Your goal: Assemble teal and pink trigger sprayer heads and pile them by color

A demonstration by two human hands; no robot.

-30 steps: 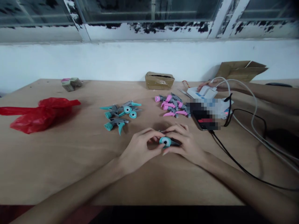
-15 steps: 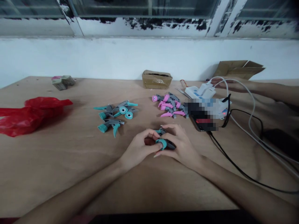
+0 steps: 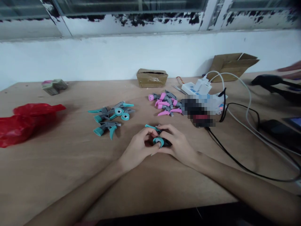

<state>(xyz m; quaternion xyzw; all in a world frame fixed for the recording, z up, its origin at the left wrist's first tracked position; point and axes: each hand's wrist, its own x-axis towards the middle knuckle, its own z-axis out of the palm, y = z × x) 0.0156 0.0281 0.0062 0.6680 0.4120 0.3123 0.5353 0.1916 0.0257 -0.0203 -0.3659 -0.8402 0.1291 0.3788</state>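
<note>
Between my two hands is a teal and grey trigger spray head [image 3: 158, 142], its round teal collar facing me. My left hand [image 3: 138, 144] closes on it from the left, the thumb at the collar. From the right, my right hand [image 3: 180, 143] wraps its fingers round the grey body; part of the body is hidden behind them. A teal trigger sticks out above the fingers. To the left on the table lie several teal and grey spray heads [image 3: 105, 127]. Several pink and grey spray heads [image 3: 164, 103] form a pile beyond my right hand.
A red plastic bag [image 3: 35, 121] lies at the left. Cardboard boxes [image 3: 152, 79] stand by the wall. At the right are a phone [image 3: 202, 121], a white power strip [image 3: 188, 88], loose cables [image 3: 230, 160] and another person's hand [image 3: 291, 69].
The view has shifted a little. The spray head has turned in my hands, so its teal trigger now shows above my fingers. At the right, the other person's arm has drawn back.
</note>
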